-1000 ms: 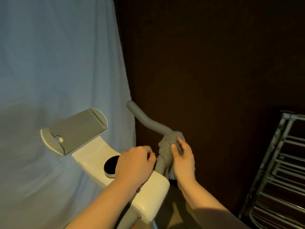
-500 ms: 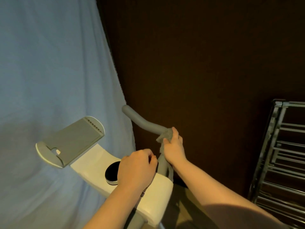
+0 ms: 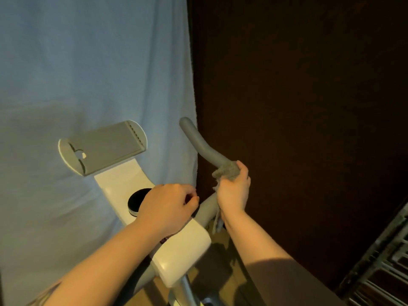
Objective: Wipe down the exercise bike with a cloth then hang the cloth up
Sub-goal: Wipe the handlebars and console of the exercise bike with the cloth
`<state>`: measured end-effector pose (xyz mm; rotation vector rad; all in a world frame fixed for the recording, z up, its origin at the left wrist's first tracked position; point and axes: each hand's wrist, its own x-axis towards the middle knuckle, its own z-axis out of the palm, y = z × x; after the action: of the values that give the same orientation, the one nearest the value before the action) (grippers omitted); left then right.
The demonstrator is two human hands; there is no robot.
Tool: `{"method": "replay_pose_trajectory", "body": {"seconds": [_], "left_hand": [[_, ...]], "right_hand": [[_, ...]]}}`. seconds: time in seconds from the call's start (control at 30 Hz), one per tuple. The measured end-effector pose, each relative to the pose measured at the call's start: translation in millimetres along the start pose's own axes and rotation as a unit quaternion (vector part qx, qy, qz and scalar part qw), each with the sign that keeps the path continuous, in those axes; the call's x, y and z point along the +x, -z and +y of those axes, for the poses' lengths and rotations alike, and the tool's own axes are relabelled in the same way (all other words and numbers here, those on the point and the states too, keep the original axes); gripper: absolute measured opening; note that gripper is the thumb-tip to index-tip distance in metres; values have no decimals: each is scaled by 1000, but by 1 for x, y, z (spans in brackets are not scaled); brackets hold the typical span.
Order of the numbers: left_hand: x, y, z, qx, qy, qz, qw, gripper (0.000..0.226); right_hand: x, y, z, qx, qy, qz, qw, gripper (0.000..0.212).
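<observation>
Right hand (image 3: 233, 193) grips the cloth (image 3: 227, 172) round the handlebar (image 3: 204, 146) — left hand (image 3: 167, 208) rests, fingers curled, on the console (image 3: 123, 184).

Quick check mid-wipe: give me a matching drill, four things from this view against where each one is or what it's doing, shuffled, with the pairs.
Things:
1. cloth
2. left hand
3. round black dial
4. drying rack

States:
A. far right, at the frame edge
B. wrapped round the grey handlebar, gripped by the right hand
C. resting on the white console
D. set into the console, beside the left hand

Pairs: 1-B, 2-C, 3-D, 4-A
</observation>
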<state>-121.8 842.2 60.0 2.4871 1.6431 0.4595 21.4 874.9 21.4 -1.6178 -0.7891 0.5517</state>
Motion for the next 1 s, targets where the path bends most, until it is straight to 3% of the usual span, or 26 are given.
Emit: {"method": "replay_pose_trajectory", "body": {"seconds": [0.2, 0.4, 0.5, 0.6, 0.8, 1.0], "left_hand": [[5, 0, 0, 1, 28, 9, 1000, 22], [5, 0, -2, -28, 29, 26, 999, 22], [5, 0, -4, -28, 11, 25, 999, 23], [4, -1, -5, -27, -6, 18, 999, 24], [3, -2, -4, -37, -15, 17, 999, 23], [2, 0, -3, -39, -21, 13, 999, 22]], "right_hand": [[-16, 0, 0, 146, -66, 1, 987, 64], [-46, 14, -3, 230, -189, -128, 946, 80], [-50, 40, -10, 275, -208, -185, 920, 64], [-60, 53, 1, 282, -184, -204, 919, 64], [-72, 50, 22, 160, -61, -107, 979, 83], [-66, 53, 29, 124, -6, -101, 987, 86]]}}
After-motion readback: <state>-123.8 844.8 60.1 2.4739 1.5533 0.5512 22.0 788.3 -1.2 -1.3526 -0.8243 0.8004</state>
